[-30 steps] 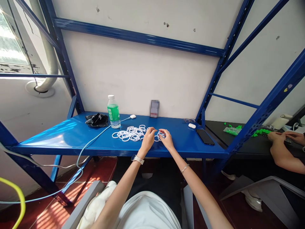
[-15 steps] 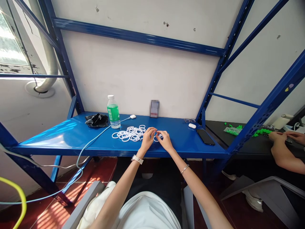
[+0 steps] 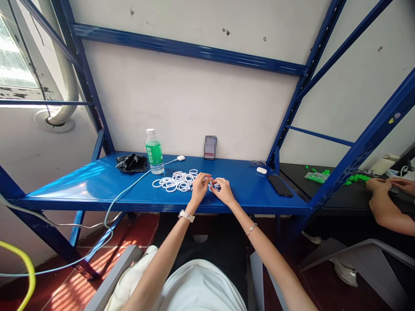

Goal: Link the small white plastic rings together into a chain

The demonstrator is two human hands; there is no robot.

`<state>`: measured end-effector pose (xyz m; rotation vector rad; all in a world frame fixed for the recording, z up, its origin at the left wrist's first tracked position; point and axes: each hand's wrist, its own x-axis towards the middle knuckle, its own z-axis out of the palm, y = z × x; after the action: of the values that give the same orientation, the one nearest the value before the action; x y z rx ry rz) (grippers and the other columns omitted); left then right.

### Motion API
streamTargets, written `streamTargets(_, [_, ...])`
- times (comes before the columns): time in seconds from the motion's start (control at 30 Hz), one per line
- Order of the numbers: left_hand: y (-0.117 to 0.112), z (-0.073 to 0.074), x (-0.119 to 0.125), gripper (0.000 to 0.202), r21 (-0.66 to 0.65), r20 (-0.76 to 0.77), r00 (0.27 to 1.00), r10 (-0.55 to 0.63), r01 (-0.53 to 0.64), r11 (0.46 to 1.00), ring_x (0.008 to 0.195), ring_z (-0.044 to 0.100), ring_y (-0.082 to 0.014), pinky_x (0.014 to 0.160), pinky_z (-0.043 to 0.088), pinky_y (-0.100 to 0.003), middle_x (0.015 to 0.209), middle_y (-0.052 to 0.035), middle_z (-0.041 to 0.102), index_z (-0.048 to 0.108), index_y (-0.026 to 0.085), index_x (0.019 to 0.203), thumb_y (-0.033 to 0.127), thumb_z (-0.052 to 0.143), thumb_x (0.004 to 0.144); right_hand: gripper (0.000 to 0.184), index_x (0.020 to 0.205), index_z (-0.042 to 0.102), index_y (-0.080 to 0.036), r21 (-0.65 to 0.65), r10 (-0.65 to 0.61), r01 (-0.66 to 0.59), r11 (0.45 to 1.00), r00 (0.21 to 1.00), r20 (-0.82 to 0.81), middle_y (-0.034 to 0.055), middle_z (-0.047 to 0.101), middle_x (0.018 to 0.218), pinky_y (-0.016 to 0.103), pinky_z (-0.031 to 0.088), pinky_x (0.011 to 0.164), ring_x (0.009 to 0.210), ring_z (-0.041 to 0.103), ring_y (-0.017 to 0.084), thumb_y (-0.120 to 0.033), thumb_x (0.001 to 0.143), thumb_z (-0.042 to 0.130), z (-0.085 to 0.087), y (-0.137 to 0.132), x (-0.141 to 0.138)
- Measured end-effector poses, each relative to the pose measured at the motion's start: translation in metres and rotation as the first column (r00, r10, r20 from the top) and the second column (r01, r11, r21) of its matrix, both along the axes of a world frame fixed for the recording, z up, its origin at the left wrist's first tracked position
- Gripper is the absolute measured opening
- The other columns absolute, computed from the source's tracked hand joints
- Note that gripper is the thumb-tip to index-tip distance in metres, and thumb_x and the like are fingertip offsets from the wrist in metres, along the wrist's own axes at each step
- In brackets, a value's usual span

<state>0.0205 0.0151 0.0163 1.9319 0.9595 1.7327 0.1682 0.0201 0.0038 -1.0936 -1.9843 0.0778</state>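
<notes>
A loose pile of thin white rings (image 3: 175,182) lies on the blue table, just left of my hands. My left hand (image 3: 200,188) is closed in a pinch at the right edge of this pile. Close beside it, my right hand (image 3: 223,191) is pinched too, its fingertips almost meeting the left ones. A bit of white ring (image 3: 210,185) shows between the two sets of fingertips, mostly covered by the fingers. More white rings (image 3: 216,187) show beneath my right fingers; whether these are held or lie on the table I cannot tell.
A bottle with a green label (image 3: 154,152) and a black plastic bag (image 3: 131,163) stand back left, near a cable with a white plug (image 3: 180,158). A phone (image 3: 210,147) leans on the wall. Right are glasses (image 3: 258,163), a white case (image 3: 261,171), another phone (image 3: 279,185) and a co-worker's hands (image 3: 379,184).
My fingertips have shifted slightly, and the left hand has drawn down and left a little. More of the white rings shows between and under my fingers. The pile looks the same.
</notes>
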Motion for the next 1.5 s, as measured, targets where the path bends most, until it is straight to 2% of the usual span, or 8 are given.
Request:
streamTargets(0.3, [-0.004, 0.004, 0.001, 0.018, 0.04, 0.005, 1.0, 0.013, -0.013, 0.999, 0.085, 0.064, -0.0175, 0.068, 0.058, -0.03, 0.099, -0.0076, 0.06, 0.063, 0.019, 0.093, 0.031, 0.05, 0.092, 0.008, 0.089, 0.065, -0.026, -0.008, -0.018, 0.018, 1.0, 0.996, -0.092, 0.0042, 0.069, 0.092, 0.039, 0.044, 0.085, 0.097, 0.058, 0.025, -0.028, 0.085, 0.059, 0.008, -0.005, 0.0])
streamTargets(0.43, [-0.004, 0.004, 0.001, 0.023, 0.041, -0.053, 0.998, 0.033, -0.031, 0.999, 0.093, 0.062, -0.0194, 0.066, 0.058, -0.029, 0.11, -0.0102, 0.059, 0.063, 0.019, 0.102, 0.035, 0.048, 0.093, 0.01, 0.091, 0.065, -0.026, 0.043, -0.032, 0.039, 0.998, 0.988, -0.149, 0.0056, 0.068, 0.092, 0.041, 0.045, 0.085, 0.096, 0.055, 0.026, -0.028, 0.087, 0.055, 0.013, -0.009, 0.001])
streamTargets(0.6, [0.002, -0.001, 0.001, 0.03, 0.039, -0.125, 0.991, -0.038, 0.043, 0.998, 0.097, 0.063, -0.0194, 0.069, 0.058, -0.029, 0.124, -0.0123, 0.056, 0.058, 0.021, 0.119, 0.034, 0.05, 0.093, 0.014, 0.095, 0.064, -0.026, 0.109, -0.045, 0.061, 0.992, 0.988, -0.15, 0.006, 0.067, 0.092, 0.042, 0.046, 0.086, 0.098, 0.054, 0.026, -0.024, 0.09, 0.052, 0.014, -0.012, 0.0])
streamTargets(0.77, [0.008, -0.007, 0.001, 0.037, 0.07, -0.171, 0.984, -0.049, 0.062, 0.996, 0.097, 0.063, -0.0192, 0.067, 0.057, -0.027, 0.122, -0.0122, 0.057, 0.054, 0.022, 0.126, 0.034, 0.054, 0.092, 0.018, 0.1, 0.065, -0.026, 0.123, -0.048, 0.068, 0.99, 0.986, -0.157, 0.0066, 0.066, 0.092, 0.043, 0.047, 0.087, 0.1, 0.054, 0.026, -0.022, 0.09, 0.05, 0.014, -0.013, 0.001])
streamTargets(0.93, [0.011, -0.01, 0.001, 0.04, 0.053, -0.167, 0.983, -0.069, 0.079, 0.995, 0.094, 0.062, -0.0183, 0.068, 0.056, -0.028, 0.12, -0.0106, 0.058, 0.053, 0.023, 0.128, 0.035, 0.058, 0.089, 0.014, 0.093, 0.066, -0.024, 0.116, -0.033, 0.059, 0.992, 0.976, -0.215, 0.0063, 0.067, 0.091, 0.04, 0.048, 0.084, 0.096, 0.056, 0.024, -0.022, 0.088, 0.053, 0.016, -0.013, 0.002])
streamTargets(1.07, [0.011, -0.009, 0.001, 0.04, 0.043, -0.142, 0.989, -0.051, 0.058, 0.997, 0.09, 0.062, -0.0179, 0.066, 0.055, -0.027, 0.113, -0.0091, 0.06, 0.055, 0.023, 0.125, 0.036, 0.06, 0.088, 0.012, 0.09, 0.067, -0.023, 0.101, 0.014, 0.015, 0.995, 0.959, -0.281, 0.0058, 0.068, 0.091, 0.037, 0.048, 0.084, 0.095, 0.057, 0.023, -0.025, 0.088, 0.055, 0.017, -0.012, 0.005])
streamTargets(1.2, [0.011, -0.009, 0.001, 0.042, 0.062, -0.138, 0.989, -0.045, 0.054, 0.997, 0.09, 0.062, -0.0179, 0.065, 0.055, -0.027, 0.113, -0.0093, 0.059, 0.053, 0.023, 0.126, 0.036, 0.06, 0.088, 0.015, 0.093, 0.068, -0.023, 0.052, 0.022, -0.004, 0.999, 0.938, -0.346, 0.0059, 0.068, 0.093, 0.036, 0.049, 0.084, 0.094, 0.058, 0.023, -0.031, 0.088, 0.057, 0.016, -0.011, 0.006])
streamTargets(1.5, [0.01, -0.009, 0.0, 0.038, 0.042, -0.138, 0.99, -0.014, 0.02, 0.999, 0.085, 0.061, -0.0175, 0.064, 0.052, -0.027, 0.107, -0.0077, 0.06, 0.055, 0.022, 0.121, 0.036, 0.063, 0.086, 0.02, 0.094, 0.071, -0.025, 0.02, 0.054, -0.05, 0.999, 0.916, -0.398, 0.0061, 0.069, 0.098, 0.036, 0.05, 0.084, 0.097, 0.059, 0.023, -0.037, 0.089, 0.057, 0.013, -0.007, 0.008])
